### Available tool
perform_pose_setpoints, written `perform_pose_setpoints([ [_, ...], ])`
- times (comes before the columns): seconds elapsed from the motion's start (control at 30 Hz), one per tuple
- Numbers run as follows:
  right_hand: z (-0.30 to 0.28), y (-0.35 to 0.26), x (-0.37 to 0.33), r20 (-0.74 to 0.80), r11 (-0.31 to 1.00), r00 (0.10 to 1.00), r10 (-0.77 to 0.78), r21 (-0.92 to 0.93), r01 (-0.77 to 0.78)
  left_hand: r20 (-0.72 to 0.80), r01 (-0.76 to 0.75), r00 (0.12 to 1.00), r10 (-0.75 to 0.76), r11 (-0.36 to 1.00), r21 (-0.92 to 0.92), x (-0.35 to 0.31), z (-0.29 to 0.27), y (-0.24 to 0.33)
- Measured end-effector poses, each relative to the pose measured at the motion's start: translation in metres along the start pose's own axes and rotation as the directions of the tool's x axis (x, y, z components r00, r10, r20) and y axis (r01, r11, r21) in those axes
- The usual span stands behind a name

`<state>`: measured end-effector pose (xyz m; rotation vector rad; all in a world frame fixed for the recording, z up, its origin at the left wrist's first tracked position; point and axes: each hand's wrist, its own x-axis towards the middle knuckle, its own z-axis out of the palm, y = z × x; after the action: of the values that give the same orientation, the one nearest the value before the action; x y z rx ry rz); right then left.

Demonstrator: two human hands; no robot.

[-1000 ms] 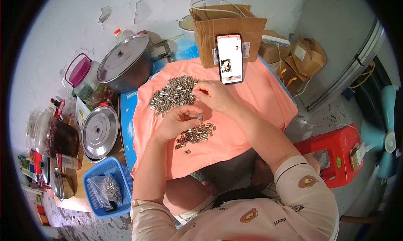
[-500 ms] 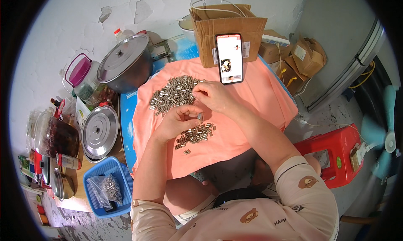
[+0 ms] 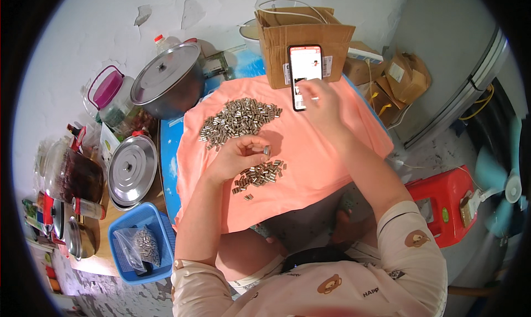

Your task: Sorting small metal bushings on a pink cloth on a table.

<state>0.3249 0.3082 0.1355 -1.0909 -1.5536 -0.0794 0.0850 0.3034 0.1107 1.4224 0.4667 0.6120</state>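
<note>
Metal pcs (image 3: 240, 121) on pink cloth (image 3: 310, 173); tbl (image 3: 169, 168) by peeling wall (image 3: 110, 32).

lidded pot (image 3: 168, 82) | round steel lid (image 3: 133, 179) | red stool (image 3: 442, 192) | teal fan (image 3: 513, 187)

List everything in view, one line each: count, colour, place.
Small metal pieces: many, silvery, two piles on the cloth
Cloth: one, pink, over the table
Table: one, blue, under the cloth
Phone: one, black-edged, against the carton
Carton: one, brown, back of the table
Smaller boxes: several, brown, right of the carton
Pot: one, grey, lidded, back left
Round lid: one, silver, left
Jar with handle: one, purple-lidded, left
Other clutter: several, mixed, far left
Basket: one, blue, lower left
Bag: one, clear, in the basket
Stool: one, red, right
Fan: one, teal, far right
Sleeves: two, cream, lower edge
Left hand: one, bare, above the cloth, holding a metal piece
Right hand: one, bare, before the phone
</note>
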Motion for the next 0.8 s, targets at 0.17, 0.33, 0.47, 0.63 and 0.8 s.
perform_pose_setpoints([
  [0.17,-0.017,0.039,-0.006,-0.216,0.956,0.95,0.228,-0.134,-0.26,-0.014,0.034,0.999,-0.034,0.999,0.011,0.001,0.001,0.0],
  [0.33,-0.015,0.038,-0.006,-0.22,0.968,0.955,0.201,-0.107,-0.228,-0.001,0.015,1.0,-0.015,1.0,0.004,0.001,0.0,0.0],
  [0.47,-0.014,0.046,-0.006,-0.246,0.964,0.951,0.185,-0.141,-0.224,-0.003,0.016,1.0,-0.016,1.0,-0.006,0.002,0.001,0.0],
  [0.63,-0.013,0.044,-0.008,-0.23,0.96,0.965,0.13,-0.214,-0.181,0.003,0.022,1.0,-0.022,1.0,0.002,0.002,0.001,0.002],
  [0.8,-0.012,0.044,-0.008,-0.221,0.958,0.967,0.126,-0.228,-0.177,0.0,0.019,1.0,-0.019,1.0,0.019,0.001,0.002,0.002],
])
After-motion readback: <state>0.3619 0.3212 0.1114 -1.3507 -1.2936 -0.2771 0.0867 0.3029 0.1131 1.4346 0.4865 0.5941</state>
